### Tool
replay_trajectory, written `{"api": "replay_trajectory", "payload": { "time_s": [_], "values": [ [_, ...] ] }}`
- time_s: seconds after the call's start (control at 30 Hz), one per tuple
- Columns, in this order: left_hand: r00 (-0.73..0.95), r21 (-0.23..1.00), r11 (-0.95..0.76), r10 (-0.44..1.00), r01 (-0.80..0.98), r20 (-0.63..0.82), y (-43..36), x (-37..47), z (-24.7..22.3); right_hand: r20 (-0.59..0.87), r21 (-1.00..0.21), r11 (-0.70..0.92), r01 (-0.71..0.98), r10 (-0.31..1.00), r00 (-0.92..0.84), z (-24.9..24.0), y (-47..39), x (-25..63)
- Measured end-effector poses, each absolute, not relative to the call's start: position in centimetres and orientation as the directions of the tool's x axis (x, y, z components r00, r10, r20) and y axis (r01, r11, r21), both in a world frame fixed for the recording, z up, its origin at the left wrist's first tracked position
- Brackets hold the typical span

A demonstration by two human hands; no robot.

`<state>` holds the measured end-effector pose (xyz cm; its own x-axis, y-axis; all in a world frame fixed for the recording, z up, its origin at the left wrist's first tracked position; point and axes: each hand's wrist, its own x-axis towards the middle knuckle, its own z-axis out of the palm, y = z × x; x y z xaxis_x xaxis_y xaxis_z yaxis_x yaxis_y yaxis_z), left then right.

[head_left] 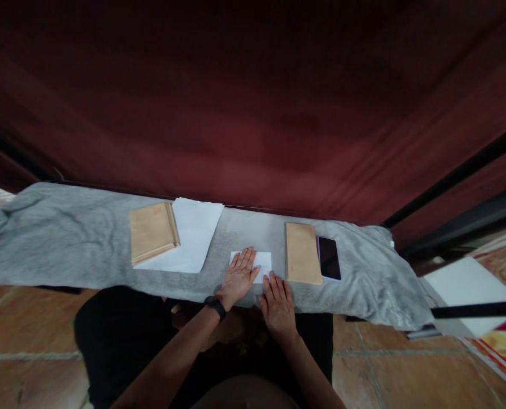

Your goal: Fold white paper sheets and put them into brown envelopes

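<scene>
A small white sheet of paper (263,261), apparently folded, lies on the grey cloth in front of me. Flat across its left part rests my left hand (239,275), fingers stretched out, with a dark band on the wrist. My right hand (279,304) lies at the paper's lower right corner, fingers extended and palm down. Just right of it is a brown envelope (302,253). To the left, a stack of brown envelopes (153,232) partly covers some larger white sheets (196,233).
A phone (330,258) lies beside the right-hand envelope. Grey cloth (86,238) covers the long narrow surface. Behind it hangs a dark red fabric (244,142). A dark bar (478,309) and a white board (465,287) stand at the far right.
</scene>
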<state>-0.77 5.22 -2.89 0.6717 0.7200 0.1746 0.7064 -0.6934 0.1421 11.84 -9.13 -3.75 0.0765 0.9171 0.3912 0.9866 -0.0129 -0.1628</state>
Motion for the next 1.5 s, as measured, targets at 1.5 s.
{"api": "replay_trajectory", "payload": {
  "time_s": [1.5],
  "values": [
    [0.523, 0.131, -0.551, 0.829, 0.824, 0.199, 5.6, -5.3, -2.4, 0.457, -0.249, -0.153, 0.956, 0.852, 0.255, -5.7, -1.4, 11.3]
  ]
}}
